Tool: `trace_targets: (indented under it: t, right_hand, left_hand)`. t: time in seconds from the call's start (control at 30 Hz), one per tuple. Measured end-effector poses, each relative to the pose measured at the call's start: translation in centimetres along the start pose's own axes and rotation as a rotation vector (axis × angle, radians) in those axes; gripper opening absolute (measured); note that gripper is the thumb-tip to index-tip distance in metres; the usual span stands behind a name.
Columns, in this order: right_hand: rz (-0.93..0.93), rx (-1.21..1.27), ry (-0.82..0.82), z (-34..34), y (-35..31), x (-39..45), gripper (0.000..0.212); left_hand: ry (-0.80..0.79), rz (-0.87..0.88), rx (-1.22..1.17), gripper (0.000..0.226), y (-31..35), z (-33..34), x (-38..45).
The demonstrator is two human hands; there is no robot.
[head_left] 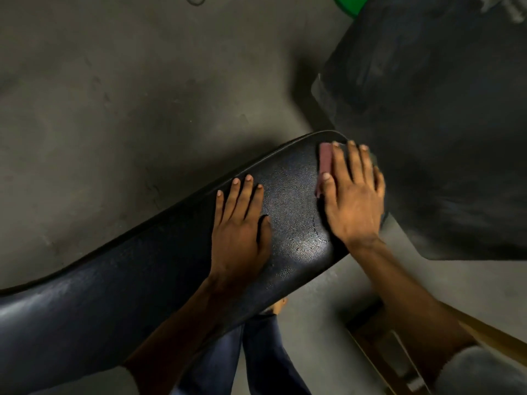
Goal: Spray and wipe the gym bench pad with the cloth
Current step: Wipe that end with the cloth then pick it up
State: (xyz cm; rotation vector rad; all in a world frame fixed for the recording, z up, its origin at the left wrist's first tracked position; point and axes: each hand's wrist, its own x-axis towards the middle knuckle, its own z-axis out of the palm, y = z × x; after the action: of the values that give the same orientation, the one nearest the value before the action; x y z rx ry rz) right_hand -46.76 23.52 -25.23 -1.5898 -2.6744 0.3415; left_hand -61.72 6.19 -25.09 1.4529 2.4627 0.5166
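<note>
A long black bench pad (159, 269) runs from the lower left up to a rounded end at centre right. My left hand (242, 232) lies flat on the pad with fingers spread, holding nothing. My right hand (353, 195) presses a folded pink cloth (325, 163) onto the pad's far end; most of the cloth is hidden under the palm and fingers. The pad's surface is textured, with a cracked seam near my right wrist. No spray bottle is in view.
A second black pad (445, 115), blurred, stands close on the right of the bench's end. Grey floor (114, 95) lies beyond. A green object (349, 4) shows at the top edge. A wooden and metal frame (379, 346) sits at lower right, my jeans (256, 360) below.
</note>
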Motion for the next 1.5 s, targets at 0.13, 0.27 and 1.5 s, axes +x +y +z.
trace_targets:
  t: [0.13, 0.27, 1.5]
  right_hand:
    - [0.045, -0.031, -0.015, 0.0, -0.6, -5.0, 0.064]
    - [-0.214, -0.032, -0.081, 0.5, -3.8, -4.3, 0.061]
    - [-0.346, -0.009, -0.028, 2.7, -4.0, -15.5, 0.061]
  left_hand:
    - [0.007, 0.022, -0.038, 0.057, 1.1, 0.5, 0.1]
    - [-0.025, 0.007, -0.025, 0.058, 1.1, 0.7, -0.1]
    - [0.1, -0.057, 0.069, 0.066, -2.8, -1.8, -4.1]
